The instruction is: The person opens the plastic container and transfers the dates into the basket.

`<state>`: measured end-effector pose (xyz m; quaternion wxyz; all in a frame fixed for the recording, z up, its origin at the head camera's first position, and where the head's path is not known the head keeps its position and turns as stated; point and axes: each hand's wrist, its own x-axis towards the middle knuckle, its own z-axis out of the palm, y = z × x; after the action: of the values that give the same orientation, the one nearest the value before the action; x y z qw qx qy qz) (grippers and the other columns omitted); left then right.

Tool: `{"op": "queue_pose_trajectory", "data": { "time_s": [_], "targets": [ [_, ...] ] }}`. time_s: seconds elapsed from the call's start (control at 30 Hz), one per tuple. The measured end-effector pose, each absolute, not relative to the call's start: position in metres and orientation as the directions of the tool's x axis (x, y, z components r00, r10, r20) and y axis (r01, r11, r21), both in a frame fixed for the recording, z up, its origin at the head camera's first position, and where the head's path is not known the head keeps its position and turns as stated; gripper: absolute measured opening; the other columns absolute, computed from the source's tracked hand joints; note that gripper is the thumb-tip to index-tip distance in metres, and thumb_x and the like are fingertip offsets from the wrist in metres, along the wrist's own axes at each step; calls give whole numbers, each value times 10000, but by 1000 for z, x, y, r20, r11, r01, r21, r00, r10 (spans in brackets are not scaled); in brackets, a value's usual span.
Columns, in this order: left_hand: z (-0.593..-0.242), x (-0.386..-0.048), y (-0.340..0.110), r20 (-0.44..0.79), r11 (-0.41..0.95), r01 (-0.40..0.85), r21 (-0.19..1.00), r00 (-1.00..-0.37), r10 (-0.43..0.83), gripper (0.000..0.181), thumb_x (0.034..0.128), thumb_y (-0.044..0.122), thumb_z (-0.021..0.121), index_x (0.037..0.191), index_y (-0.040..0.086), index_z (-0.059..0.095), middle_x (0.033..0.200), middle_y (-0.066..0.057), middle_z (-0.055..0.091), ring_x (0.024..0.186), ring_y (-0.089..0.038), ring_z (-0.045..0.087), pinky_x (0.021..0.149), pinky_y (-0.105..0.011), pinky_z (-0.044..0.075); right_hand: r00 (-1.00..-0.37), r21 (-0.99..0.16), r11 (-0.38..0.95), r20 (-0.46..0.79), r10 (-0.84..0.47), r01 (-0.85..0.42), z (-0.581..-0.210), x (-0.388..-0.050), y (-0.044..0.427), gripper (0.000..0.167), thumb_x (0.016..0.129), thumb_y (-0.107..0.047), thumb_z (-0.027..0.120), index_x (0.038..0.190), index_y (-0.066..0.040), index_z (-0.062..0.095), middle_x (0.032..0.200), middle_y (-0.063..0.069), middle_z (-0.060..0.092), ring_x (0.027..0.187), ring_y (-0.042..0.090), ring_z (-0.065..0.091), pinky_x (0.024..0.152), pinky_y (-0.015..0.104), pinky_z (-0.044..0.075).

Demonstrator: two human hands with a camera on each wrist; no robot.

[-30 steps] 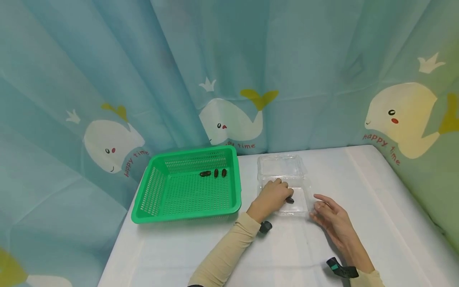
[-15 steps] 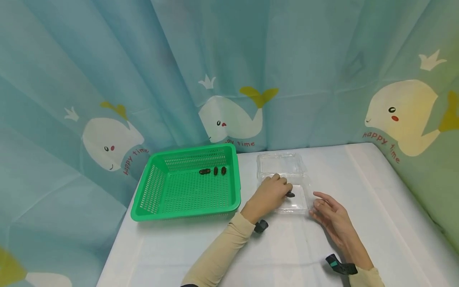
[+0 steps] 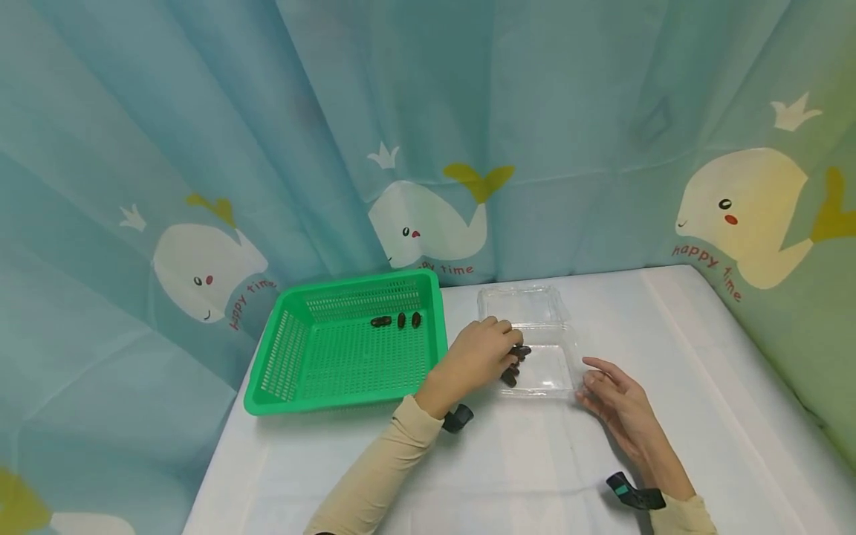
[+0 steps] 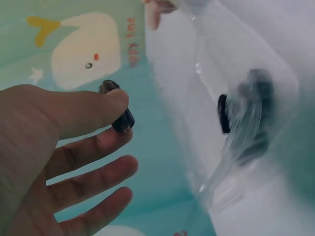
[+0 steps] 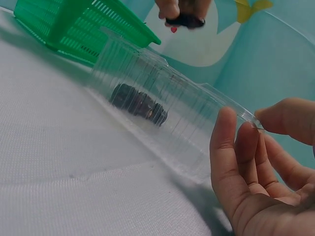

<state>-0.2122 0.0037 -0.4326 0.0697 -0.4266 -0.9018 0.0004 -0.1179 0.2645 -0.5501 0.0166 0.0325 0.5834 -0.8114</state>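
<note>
My left hand (image 3: 478,353) pinches a dark, glossy date (image 4: 123,118) between thumb and index finger, above the left part of a clear plastic box (image 3: 555,371). In the left wrist view its other fingers are spread apart. Several more dates (image 5: 135,103) lie together in the box, at its left end in the head view, partly covered by my left hand there. The right hand (image 3: 618,401) holds the box's right rim, thumb on top and fingers below, as the right wrist view shows. The hinged lid (image 3: 521,305) lies folded back behind the box.
A green perforated basket (image 3: 344,405) stands to the left on the white-covered table (image 3: 521,461), with several dates (image 3: 416,319) near its back right corner. Behind the table hangs a blue-green curtain (image 3: 568,148) printed with whales.
My left hand has moved left and slightly up over the box with the date, uncovering other dates at the box's left end. The right hand stays at the rim.
</note>
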Motion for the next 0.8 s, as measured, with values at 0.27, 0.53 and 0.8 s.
{"op": "queue_pose_trajectory", "data": {
  "time_s": [0.27,0.53,0.8],
  "targets": [
    [-411,-212,-23,104,645,749,152,-661,743,231,986,307,742,1190,201,727,1096,59,728,1015,-141,674,798,-267,553,-998,-935,-352,-57,5,52,-549,-118,264,338,1054,20,546,1359,-119,590,996,-95,680,903,40,684,875,259,624],
    [-408,-213,-48,90,507,596,623,-699,710,228,1005,247,712,1216,161,726,1113,29,734,987,-122,665,869,-292,554,-996,-936,-345,-89,31,72,-549,-118,264,330,1041,7,582,1341,-128,609,1008,-91,671,891,56,678,864,257,625],
    [-409,-215,-80,12,394,326,860,-783,622,272,1021,239,688,1274,144,713,1216,-38,729,1046,-154,663,907,-359,581,-994,-936,-341,-104,36,86,-552,-117,262,316,1041,-1,588,1326,-138,601,1004,-84,656,896,53,677,857,249,624]
  ]
}}
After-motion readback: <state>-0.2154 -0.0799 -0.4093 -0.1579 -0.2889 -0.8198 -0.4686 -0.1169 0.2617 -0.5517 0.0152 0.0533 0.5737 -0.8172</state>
